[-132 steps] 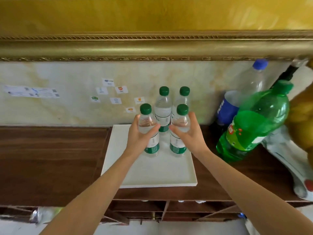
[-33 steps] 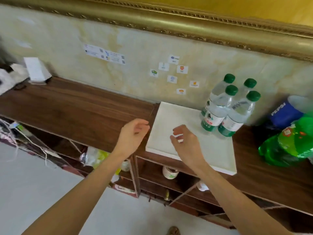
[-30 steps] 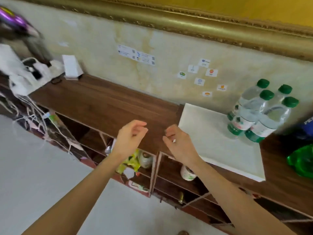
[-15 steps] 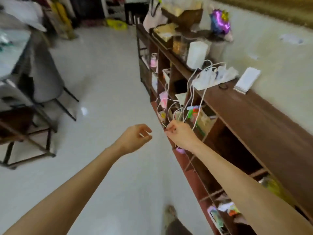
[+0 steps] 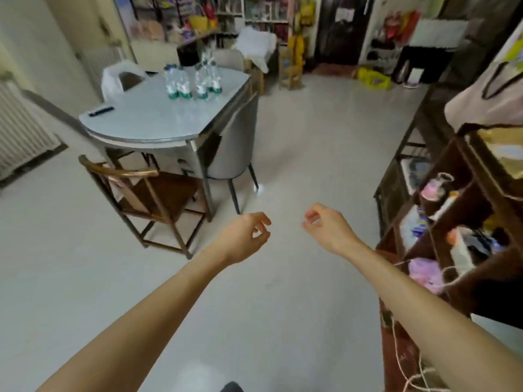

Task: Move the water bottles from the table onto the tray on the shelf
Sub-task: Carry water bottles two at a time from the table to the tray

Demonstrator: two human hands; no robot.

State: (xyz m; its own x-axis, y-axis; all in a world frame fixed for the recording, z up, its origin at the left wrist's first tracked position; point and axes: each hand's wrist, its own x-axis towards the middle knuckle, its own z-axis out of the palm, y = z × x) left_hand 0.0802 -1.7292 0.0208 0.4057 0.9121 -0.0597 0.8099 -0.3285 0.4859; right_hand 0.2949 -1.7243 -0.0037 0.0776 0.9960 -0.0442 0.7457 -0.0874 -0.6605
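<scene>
- We are holding our left hand out over the pale floor, fingers loosely curled and gripping nothing.
- We are holding our right hand beside it, likewise loosely curled and gripping nothing.
- The water bottles are standing clustered on the grey table, well apart from both hands.
- A wooden chair is sitting at the table.

I can't count the water bottles on the table; they blur together. The shelf runs off the right edge, its tray out of sight.
</scene>
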